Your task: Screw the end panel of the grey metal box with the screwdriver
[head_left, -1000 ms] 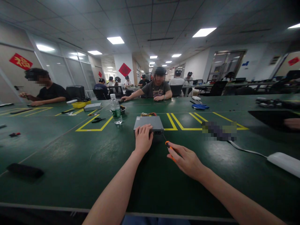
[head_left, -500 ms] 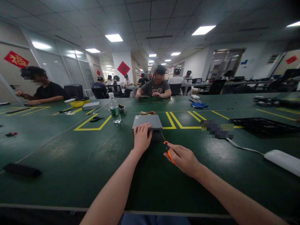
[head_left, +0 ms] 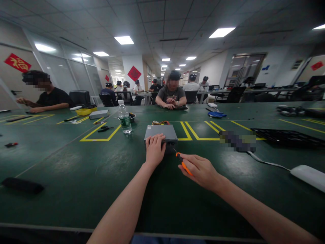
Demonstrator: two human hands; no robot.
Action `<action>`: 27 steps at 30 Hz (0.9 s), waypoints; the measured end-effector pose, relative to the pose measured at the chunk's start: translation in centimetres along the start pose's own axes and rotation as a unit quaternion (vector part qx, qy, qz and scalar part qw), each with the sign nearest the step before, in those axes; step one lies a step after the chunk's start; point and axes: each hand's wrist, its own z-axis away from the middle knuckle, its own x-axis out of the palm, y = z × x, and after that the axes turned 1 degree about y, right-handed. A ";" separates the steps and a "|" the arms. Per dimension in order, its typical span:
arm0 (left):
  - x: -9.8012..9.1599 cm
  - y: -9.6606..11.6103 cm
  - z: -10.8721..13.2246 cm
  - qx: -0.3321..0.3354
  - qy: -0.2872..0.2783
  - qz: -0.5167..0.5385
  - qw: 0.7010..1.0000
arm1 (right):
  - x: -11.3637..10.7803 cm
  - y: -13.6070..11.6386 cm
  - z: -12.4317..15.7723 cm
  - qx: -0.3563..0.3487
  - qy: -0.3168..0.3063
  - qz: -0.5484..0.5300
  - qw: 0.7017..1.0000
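Note:
A grey metal box [head_left: 165, 130] with a socket on its near side stands in the middle of the green table, and coloured wires [head_left: 160, 123] show behind it. My left hand [head_left: 154, 149] rests on the box's near left part, fingers over the top and thumb by the near side. In my right hand [head_left: 199, 169] is an orange and black screwdriver [head_left: 186, 168]. Its thin shaft points up and left at the near face, just below the socket. Whether the tip touches the box I cannot tell.
Left of the box stand a water bottle [head_left: 124, 118] and a small bowl [head_left: 131, 117]. A black roll [head_left: 22, 185] lies near left. To the right are a black tray [head_left: 286, 137], blue gloves [head_left: 217, 115] and a white adapter [head_left: 308, 177]. A person [head_left: 171, 93] sits opposite.
The screwdriver tip has shifted left and down, from the box's right corner to below the socket. My left hand stays on the box. The person opposite has moved their hands.

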 end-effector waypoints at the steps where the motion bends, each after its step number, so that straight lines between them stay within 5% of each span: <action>1: 0.0 0.0 0.0 0.001 0.000 -0.001 1.000 | 0.2 0.1 -0.2 -0.002 0.001 0.000 1.000; 27: 0.0 0.0 0.0 -0.003 -0.007 0.007 1.000 | 1.8 0.0 0.0 0.001 -0.003 0.014 1.000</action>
